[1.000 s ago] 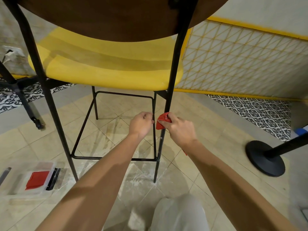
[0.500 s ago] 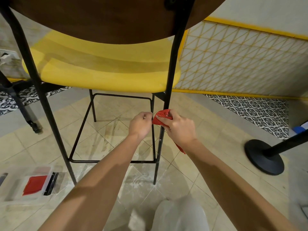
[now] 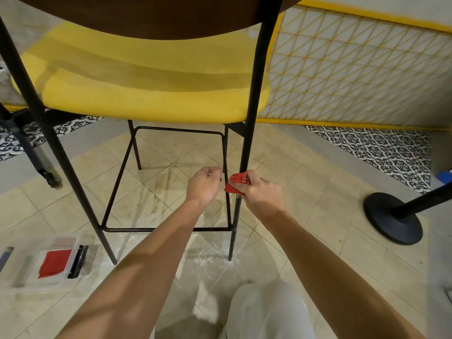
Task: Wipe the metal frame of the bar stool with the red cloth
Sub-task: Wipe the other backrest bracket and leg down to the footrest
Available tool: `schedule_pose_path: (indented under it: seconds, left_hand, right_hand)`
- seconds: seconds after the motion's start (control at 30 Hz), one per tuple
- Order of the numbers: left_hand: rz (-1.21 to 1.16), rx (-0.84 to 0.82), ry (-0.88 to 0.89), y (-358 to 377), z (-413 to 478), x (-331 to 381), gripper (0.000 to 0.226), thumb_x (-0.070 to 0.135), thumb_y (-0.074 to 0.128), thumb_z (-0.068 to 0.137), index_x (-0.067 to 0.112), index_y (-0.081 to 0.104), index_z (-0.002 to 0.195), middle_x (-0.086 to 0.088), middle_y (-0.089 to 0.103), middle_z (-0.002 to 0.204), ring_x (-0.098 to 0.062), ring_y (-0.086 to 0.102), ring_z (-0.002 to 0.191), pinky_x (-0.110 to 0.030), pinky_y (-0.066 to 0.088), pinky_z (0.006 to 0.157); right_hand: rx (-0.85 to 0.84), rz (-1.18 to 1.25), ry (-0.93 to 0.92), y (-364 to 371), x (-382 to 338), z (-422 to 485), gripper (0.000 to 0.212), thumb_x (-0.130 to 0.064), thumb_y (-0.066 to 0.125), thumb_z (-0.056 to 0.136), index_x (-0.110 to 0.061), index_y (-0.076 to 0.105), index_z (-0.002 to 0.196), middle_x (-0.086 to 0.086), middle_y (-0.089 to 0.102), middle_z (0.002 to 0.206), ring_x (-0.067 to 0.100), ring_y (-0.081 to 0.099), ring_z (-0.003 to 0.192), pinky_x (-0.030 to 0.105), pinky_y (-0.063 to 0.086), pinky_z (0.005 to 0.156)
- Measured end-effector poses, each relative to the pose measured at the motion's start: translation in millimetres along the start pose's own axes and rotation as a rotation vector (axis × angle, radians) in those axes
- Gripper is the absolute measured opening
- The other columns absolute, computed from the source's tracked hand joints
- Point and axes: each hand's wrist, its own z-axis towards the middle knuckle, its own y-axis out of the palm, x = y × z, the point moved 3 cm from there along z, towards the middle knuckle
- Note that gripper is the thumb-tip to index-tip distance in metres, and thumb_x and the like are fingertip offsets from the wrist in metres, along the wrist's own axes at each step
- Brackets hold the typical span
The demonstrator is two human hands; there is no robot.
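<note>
Centre frame, below the bar stool's yellow seat (image 3: 146,94), the right hand (image 3: 263,192) grips the red cloth (image 3: 236,183) and presses it against the black rear leg (image 3: 248,143), a hold judged suited to wiping along the tube. Left hand (image 3: 204,184), fingers curled, pinches the thinner front leg (image 3: 225,145) just beside, apparently steadying the frame. Lower left, a clear plastic box (image 3: 68,239) holds another red cloth (image 3: 55,263) and a dark unidentified item (image 3: 78,261).

Red cloth (image 3: 236,184), black stool frame (image 3: 252,99), yellow seat (image 3: 151,94), black-and-white patterned floor tiles (image 3: 381,148).
</note>
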Motion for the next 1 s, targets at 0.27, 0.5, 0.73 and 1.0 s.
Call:
schedule_pose_path:
  seconds: [0.27,0.5,0.73,1.0]
  left_hand:
    - [0.02,0.012,-0.012,-2,4,-3,0.035,0.036,0.043,0.095,0.017,0.06,0.12,-0.004,0.067,0.114,-0.021,0.056,0.112,-0.032,0.041,0.095]
    - [0.024,0.016,0.014,6,0,5,0.036,0.035,0.042,0.096,0.016,0.059,0.121,-0.002,0.066,0.114,-0.014,0.054,0.099,-0.024,0.035,0.082]
    - [0.044,-0.014,0.01,7,0,-3,0.034,0.035,0.043,0.096,0.017,0.059,0.119,-0.002,0.068,0.111,-0.016,0.055,0.104,-0.025,0.035,0.085]
    - [0.009,0.005,0.006,-1,3,6,0.032,0.034,0.043,0.096,0.018,0.059,0.118,-0.003,0.069,0.11,-0.014,0.053,0.096,-0.024,0.034,0.081]
  right_hand:
    - [0.24,0.138,-0.04,-8,2,-5,0.033,-0.018,0.077,0.075,-0.026,0.071,0.106,0.003,0.069,0.094,0.02,0.064,0.054,0.028,0.051,0.04]
    - [0.28,0.097,-0.031,-24,4,6,0.034,-0.023,0.083,0.068,-0.033,0.073,0.099,-0.003,0.069,0.092,0.016,0.064,0.055,0.022,0.049,0.04]
    - [-0.004,0.144,0.018,0,-2,-5,0.029,-0.023,0.078,0.075,-0.031,0.073,0.102,-0.003,0.065,0.098,0.017,0.066,0.064,0.024,0.052,0.048]
    - [-0.096,0.716,0.43,-23,30,-21,0.036,-0.037,0.064,0.086,-0.041,0.059,0.121,-0.01,0.056,0.12,0.003,0.045,0.096,0.017,0.036,0.082]
